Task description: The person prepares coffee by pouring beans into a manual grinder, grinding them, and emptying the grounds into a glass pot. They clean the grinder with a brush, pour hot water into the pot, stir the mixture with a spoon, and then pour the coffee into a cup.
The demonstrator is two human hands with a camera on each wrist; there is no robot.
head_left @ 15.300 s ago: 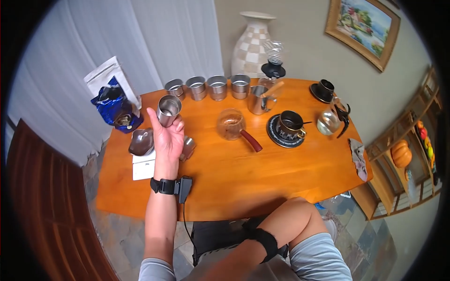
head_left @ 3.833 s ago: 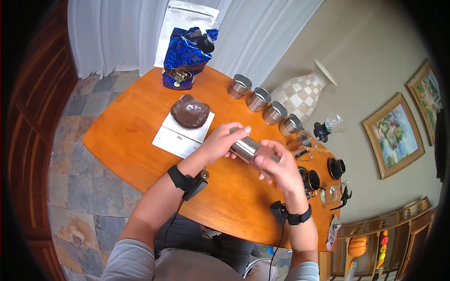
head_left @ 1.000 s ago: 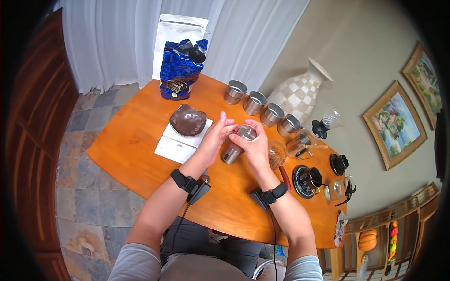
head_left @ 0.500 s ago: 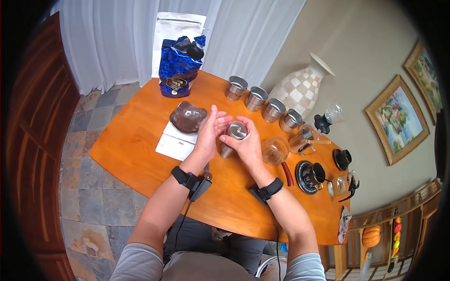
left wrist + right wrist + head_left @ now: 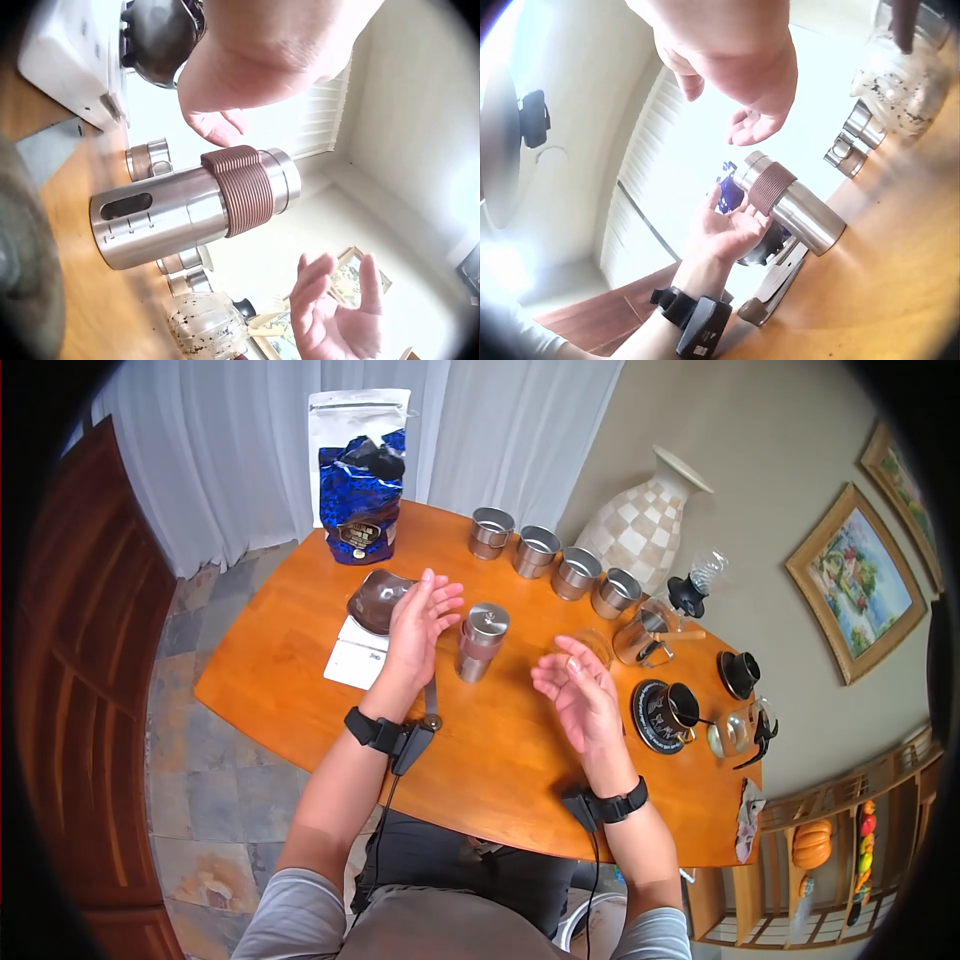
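A steel cylinder with a brown ribbed band [image 5: 482, 643] stands upright on the table between the two hands. Just left of it is the left hand [image 5: 413, 632], fingers extended and holding nothing. The right hand [image 5: 582, 698] is raised over the table to the right of the cylinder, apart from it, its fingers relaxed. In the left wrist view the cylinder [image 5: 180, 210] shows a slot and marks on its side. Beside the left wrist lies a metal crank handle [image 5: 432, 705]. A dark bowl [image 5: 376, 600] sits on a white scale [image 5: 352, 660], partly behind the left hand.
Blue bag [image 5: 360, 495] at the far left; several steel cups [image 5: 538, 552] along the back edge. To the right are a steel pitcher [image 5: 636, 640], a black cup [image 5: 682, 706] on a saucer, a glass pot [image 5: 730, 736] and a cloth [image 5: 748, 820]. A glass vessel is partly behind the right hand.
The right hand has let go of the cylinder and moved right. The left hand has drawn slightly left, away from it. Earlier both hands held the cylinder in the air; it now stands on the table.
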